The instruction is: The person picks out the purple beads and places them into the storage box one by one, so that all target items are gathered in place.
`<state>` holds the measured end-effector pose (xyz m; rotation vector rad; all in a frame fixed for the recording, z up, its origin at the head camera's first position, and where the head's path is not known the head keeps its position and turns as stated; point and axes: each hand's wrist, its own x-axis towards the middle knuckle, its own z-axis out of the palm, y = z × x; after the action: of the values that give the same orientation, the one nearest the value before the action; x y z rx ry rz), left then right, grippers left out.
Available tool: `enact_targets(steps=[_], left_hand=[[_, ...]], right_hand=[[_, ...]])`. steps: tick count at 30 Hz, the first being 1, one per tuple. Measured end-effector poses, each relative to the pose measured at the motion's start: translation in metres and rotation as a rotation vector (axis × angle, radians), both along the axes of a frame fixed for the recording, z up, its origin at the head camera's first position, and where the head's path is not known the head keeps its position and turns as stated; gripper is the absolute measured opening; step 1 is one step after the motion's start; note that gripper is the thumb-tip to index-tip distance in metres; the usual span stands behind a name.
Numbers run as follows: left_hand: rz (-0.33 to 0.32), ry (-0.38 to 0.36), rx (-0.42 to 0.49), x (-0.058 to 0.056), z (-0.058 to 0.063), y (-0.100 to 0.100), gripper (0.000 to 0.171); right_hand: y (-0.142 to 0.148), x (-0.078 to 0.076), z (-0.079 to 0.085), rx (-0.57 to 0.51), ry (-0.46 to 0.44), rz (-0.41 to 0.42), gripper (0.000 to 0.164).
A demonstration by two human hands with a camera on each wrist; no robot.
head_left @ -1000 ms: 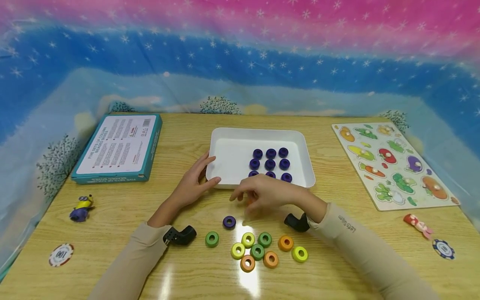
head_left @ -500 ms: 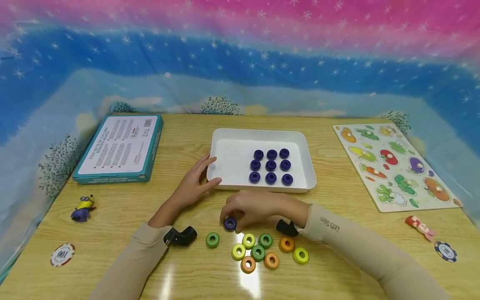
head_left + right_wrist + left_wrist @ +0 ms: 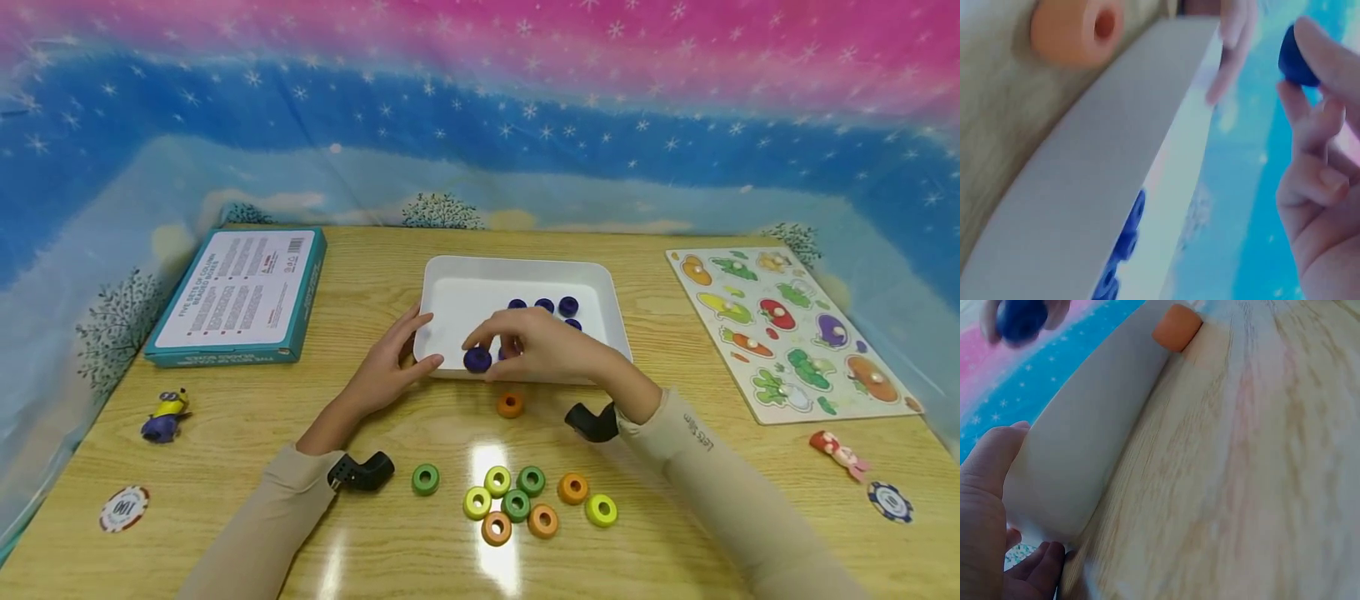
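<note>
My right hand (image 3: 547, 346) pinches a purple ring bead (image 3: 477, 360) between thumb and fingers, above the front rim of the white tray (image 3: 457, 292). In the right wrist view that bead (image 3: 1296, 59) hangs clear of the tray wall. Purple beads stand in rows in the tray's right half, partly hidden by the hand. My left hand (image 3: 386, 362) grips the tray's front left corner; the left wrist view shows its thumb (image 3: 994, 459) at the rim and fingertips round the corner. An orange bead (image 3: 511, 406) lies just in front of the tray.
Nearer me lie several loose beads: green (image 3: 425, 479), yellow (image 3: 602, 510) and orange (image 3: 497, 528). A teal box (image 3: 236, 287) and a minion figure (image 3: 167, 416) stand left. At right are a vegetable puzzle board (image 3: 795, 333), a small figure (image 3: 838, 454) and poker chips (image 3: 890, 502).
My right hand has picked the purple bead off the table and carried it forward and up to the tray. The orange bead in front has come into view. My left hand stays put.
</note>
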<state>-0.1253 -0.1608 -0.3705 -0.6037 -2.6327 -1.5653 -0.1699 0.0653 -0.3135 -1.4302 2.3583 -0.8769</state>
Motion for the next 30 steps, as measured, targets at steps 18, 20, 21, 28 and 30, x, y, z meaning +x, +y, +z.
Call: enact_targets(steps=[18, 20, 21, 28, 30], left_hand=[[-0.005, -0.021, -0.014, 0.0, 0.0, 0.002, 0.054], [-0.017, -0.026, 0.0, -0.001, 0.0, 0.004, 0.054], [-0.018, -0.027, 0.003, -0.001, 0.0, 0.004, 0.054], [-0.001, -0.043, 0.021, 0.0, -0.001, 0.0, 0.054], [0.003, -0.066, 0.063, 0.002, -0.002, -0.002, 0.055]], right_hand=[[-0.013, -0.028, -0.04, 0.275, 0.073, -0.153, 0.033], [-0.012, -0.027, -0.04, 0.295, 0.074, -0.16, 0.036], [-0.012, -0.027, -0.039, 0.3, 0.074, -0.163, 0.037], [0.004, -0.02, -0.02, 0.178, 0.096, -0.215, 0.038], [0.017, -0.015, -0.012, 0.076, 0.181, -0.239, 0.035]])
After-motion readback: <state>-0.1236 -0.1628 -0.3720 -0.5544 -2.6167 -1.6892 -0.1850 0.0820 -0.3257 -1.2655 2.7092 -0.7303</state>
